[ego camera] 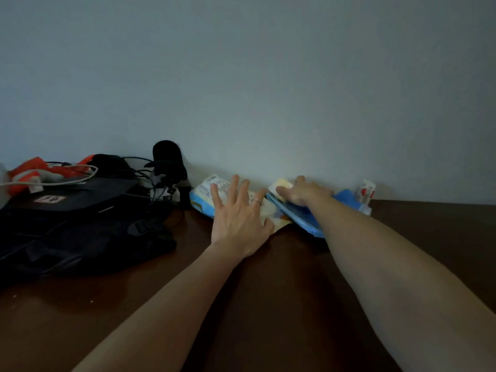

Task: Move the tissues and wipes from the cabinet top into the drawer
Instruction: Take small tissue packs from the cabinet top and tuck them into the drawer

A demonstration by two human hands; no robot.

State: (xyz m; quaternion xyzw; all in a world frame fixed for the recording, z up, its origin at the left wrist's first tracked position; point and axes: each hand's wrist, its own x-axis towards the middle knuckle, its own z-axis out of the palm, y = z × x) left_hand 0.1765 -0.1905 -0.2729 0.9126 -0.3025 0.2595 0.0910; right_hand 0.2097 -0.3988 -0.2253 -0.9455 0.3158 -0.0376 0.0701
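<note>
While both bare arms stretch across the dark brown cabinet top point(268, 304), the pale yellow-and-white tissue pack point(208, 193) lies flat against the grey wall point(241, 76), its near corner pointing back toward the person. The left hand point(237, 218) hovers over or rests on that pack with its fingers point(233, 186) spread wide and straight, gripping nothing; a ring shows on 1 finger. Whether the palm actually touches the pack cannot be told. Just right of the tissue pack, and touching or overlapping its edge, sits the blue wipes pack point(303, 218), lying tilted on the cabinet top. The right hand point(303, 193) is laid over the far end of the wipes pack, fingers curled down around a pale yellow part at its top; the frame is blurred there, so how firmly it grips is unclear. Further right of the tissue pack, beyond the wipes, a small white carton with red marks point(366, 190) stands upright against the wall. Left of the tissue pack, a black foam-capped microphone point(167, 162) rises beside tangled black cables point(139, 170). Further left of the tissue pack lies a black bag point(80, 237) with buckled straps, a dark flat box point(80, 193) behind it, and an orange-red object point(32, 170) crossed by a white cable point(67, 181) at the frame's left edge.
</note>
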